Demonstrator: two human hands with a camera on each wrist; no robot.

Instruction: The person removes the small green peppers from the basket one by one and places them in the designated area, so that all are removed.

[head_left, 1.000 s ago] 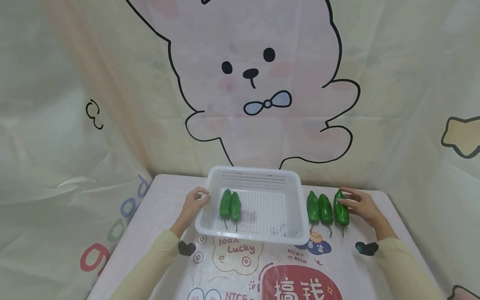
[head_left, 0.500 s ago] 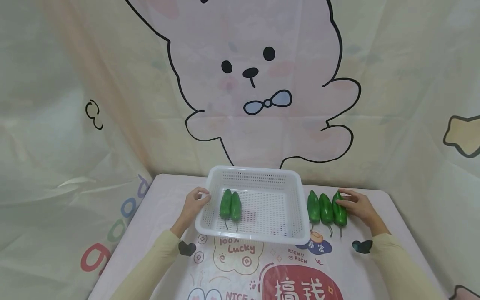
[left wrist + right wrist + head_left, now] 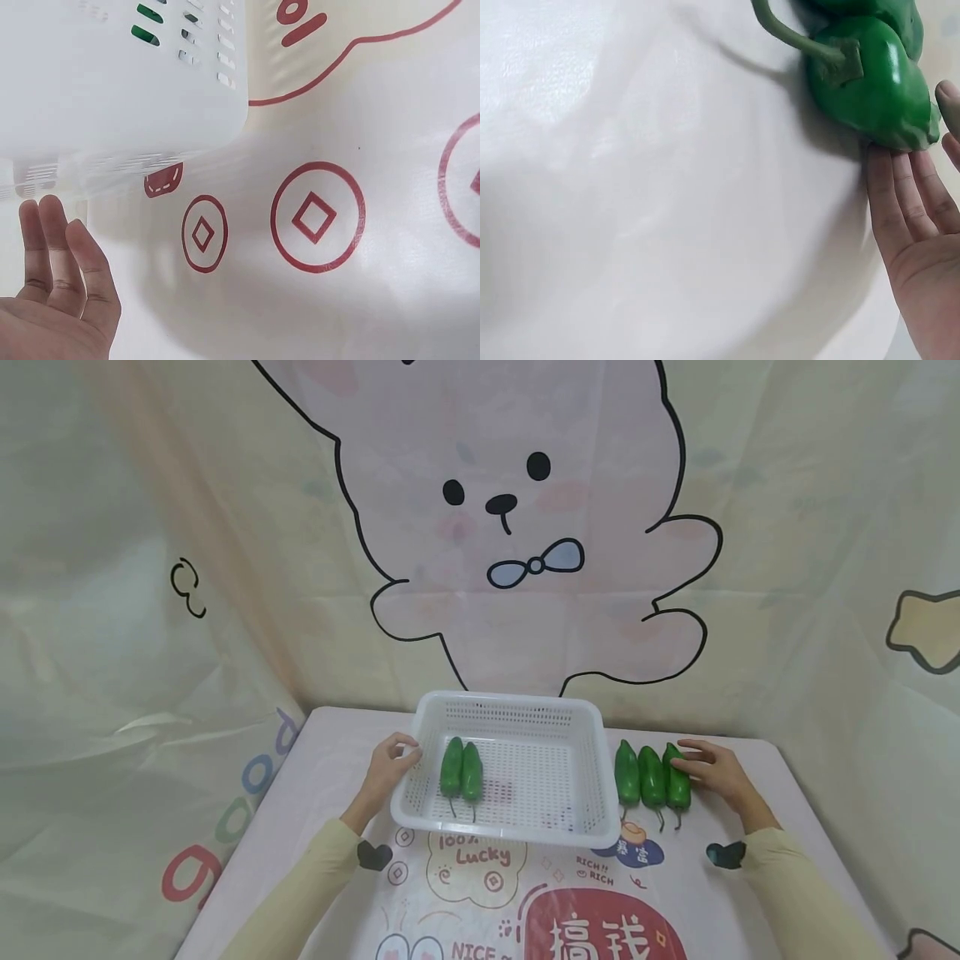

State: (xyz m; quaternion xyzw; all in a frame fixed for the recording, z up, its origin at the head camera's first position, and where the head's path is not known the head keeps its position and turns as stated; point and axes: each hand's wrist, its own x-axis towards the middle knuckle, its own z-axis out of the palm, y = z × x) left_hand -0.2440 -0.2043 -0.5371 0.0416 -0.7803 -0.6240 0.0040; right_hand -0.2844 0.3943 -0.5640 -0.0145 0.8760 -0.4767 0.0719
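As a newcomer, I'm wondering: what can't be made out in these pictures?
Rightmost pepper, head view: upper right side covered by the right hand.
Peppers in the basket, left wrist view: its wall leaves only green glimpses.
Left hand, left wrist view: partly cut off by the left and bottom edges.
Neighbouring pepper, right wrist view: cut off by the top edge.

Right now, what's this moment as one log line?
left hand: at white basket rim; right hand: touching rightmost pepper; inside: two peppers; table: three peppers

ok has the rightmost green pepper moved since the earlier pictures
Yes: in the head view, the rightmost green pepper has shifted left, closer to the white basket.
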